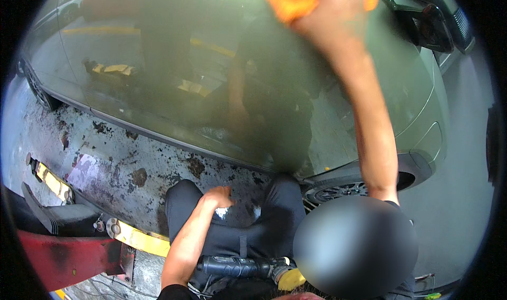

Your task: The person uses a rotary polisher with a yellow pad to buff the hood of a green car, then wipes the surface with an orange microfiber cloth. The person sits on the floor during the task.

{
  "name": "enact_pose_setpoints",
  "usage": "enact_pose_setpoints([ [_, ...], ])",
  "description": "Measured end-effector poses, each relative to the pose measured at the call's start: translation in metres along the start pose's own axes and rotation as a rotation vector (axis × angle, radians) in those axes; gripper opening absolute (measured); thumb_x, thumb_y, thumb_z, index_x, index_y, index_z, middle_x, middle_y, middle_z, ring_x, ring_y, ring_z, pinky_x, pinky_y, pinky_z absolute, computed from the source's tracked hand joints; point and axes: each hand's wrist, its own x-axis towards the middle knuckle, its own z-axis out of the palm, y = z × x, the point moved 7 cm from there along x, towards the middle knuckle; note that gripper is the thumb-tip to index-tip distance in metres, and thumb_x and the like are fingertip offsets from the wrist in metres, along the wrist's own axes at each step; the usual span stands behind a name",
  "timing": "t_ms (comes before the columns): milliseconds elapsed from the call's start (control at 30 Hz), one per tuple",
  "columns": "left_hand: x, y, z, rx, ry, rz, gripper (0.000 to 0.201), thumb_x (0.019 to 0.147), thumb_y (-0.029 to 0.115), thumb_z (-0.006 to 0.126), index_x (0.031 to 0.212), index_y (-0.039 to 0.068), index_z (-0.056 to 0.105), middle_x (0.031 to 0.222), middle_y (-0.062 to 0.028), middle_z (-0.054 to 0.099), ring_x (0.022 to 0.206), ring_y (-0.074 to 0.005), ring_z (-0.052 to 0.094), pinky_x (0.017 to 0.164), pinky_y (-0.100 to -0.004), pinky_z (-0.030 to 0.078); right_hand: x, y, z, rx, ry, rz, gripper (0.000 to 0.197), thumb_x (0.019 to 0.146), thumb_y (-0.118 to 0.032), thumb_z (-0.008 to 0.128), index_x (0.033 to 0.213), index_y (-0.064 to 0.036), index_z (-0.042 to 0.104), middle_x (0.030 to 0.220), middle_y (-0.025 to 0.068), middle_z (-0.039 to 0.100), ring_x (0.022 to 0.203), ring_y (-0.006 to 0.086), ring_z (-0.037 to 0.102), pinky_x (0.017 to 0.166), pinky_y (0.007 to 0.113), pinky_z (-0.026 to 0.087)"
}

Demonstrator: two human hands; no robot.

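My right hand (338,14), smeared by motion, presses an orange cloth (296,1) on the upper part of a green car's door panel (211,88). Cloth shows on both sides of the hand. My left hand (217,197) hangs beside my left knee, its fingers curled in. A small white patch shows just below those fingers; I cannot tell whether it is held or lies behind. Across my lap rests a black power polisher (237,266) with a yellow pad (291,280), touched by neither hand.
The car's wheel (338,190) is close at my right, with its side mirror (422,25) above. At my left stand a red and black metal lift arm (68,255) and yellow bars (140,238). The grey floor (116,157) has peeling paint. A round blur hides part of the lower right.
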Motion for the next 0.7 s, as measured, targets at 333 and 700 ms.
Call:
enact_pose_setpoints([
  [333, 0.016, -0.039, -0.006, -0.012, -0.027, 0.018, 0.085, 0.093, 0.056, 0.080, 0.154, 0.000, 0.059, 0.141, -0.0234, 0.073, 0.131, -0.0374, 0.071, 0.109, -0.0428, 0.055, -0.034, -0.038, 0.035, 0.105, 0.190, -0.151, 0.049, 0.085, -0.032, 0.081, 0.129, -0.0095, 0.076, 0.131, 0.0105, 0.074, 0.121, 0.0271, 0.071, 0.104, 0.051, 0.053],
  [700, 0.023, 0.000, 0.000, -0.017, -0.071, 0.014, 0.078, 0.093, 0.057, 0.077, 0.152, 0.008, 0.063, 0.142, -0.0227, 0.072, 0.136, -0.0363, 0.067, 0.112, -0.0422, 0.053, -0.169, 0.068, -0.077, -0.460, 0.344, 0.670, 0.077, 0.092, -0.031, 0.081, 0.160, -0.0036, 0.054, 0.159, 0.0234, 0.058, 0.148, 0.0426, 0.053, 0.124, 0.056, 0.036],
])
